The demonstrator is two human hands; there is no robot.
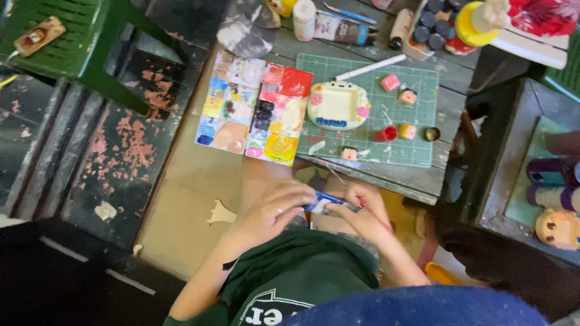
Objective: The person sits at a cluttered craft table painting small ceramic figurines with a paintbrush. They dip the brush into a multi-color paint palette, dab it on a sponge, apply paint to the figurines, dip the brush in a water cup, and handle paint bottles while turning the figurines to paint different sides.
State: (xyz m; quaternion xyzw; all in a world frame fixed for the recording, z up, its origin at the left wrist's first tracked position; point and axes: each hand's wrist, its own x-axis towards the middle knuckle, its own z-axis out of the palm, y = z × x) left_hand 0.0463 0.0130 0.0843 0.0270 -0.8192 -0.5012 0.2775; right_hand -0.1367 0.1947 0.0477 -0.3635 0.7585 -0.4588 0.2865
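Observation:
Both my hands meet over my lap, below the table's front edge. My left hand and my right hand together grip a small blue and white paint tube, fingers closed on its two ends. Just above them on the table lies a paint palette with many coloured wells. A white clay tray-shaped piece with pink and blue details rests on the green cutting mat.
Small painted figures, a pink block and a red cap sit on the mat. Paint bottles and jars crowd the table's back. A green chair stands at left; a painted doll head at right.

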